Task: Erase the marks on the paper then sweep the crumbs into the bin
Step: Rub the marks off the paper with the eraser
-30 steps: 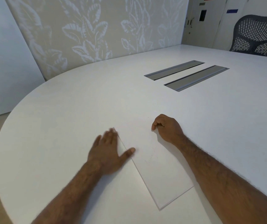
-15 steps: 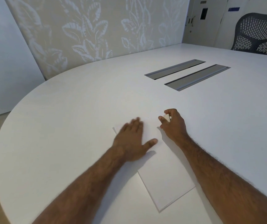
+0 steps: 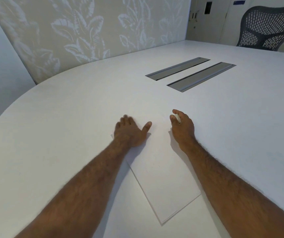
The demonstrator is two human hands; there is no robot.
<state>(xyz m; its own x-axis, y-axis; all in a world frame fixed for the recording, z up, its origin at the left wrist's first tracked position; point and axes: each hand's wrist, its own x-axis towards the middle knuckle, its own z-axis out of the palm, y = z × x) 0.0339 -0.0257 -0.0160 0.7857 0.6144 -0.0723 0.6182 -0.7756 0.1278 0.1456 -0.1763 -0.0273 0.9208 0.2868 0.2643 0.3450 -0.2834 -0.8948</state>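
A white sheet of paper (image 3: 163, 182) lies at an angle on the white table (image 3: 69, 117), and only very faint marks show on it. My left hand (image 3: 131, 133) lies flat, palm down and fingers spread, on the paper's far left corner. My right hand (image 3: 182, 126) rests at the paper's far right corner, its fingers closed around a small white eraser (image 3: 177, 117) that shows between thumb and forefinger. I can make out no crumbs, and no bin is in view.
Two grey cable slots (image 3: 177, 68) (image 3: 201, 76) are set into the table beyond my hands. A dark mesh office chair (image 3: 268, 26) stands at the far right. A leaf-patterned wall panel (image 3: 86, 31) runs behind the table's curved far edge.
My left hand has slid right and away from me, from the paper's left edge onto its far corner. My right hand moved slightly farther and turned, so the eraser now shows.
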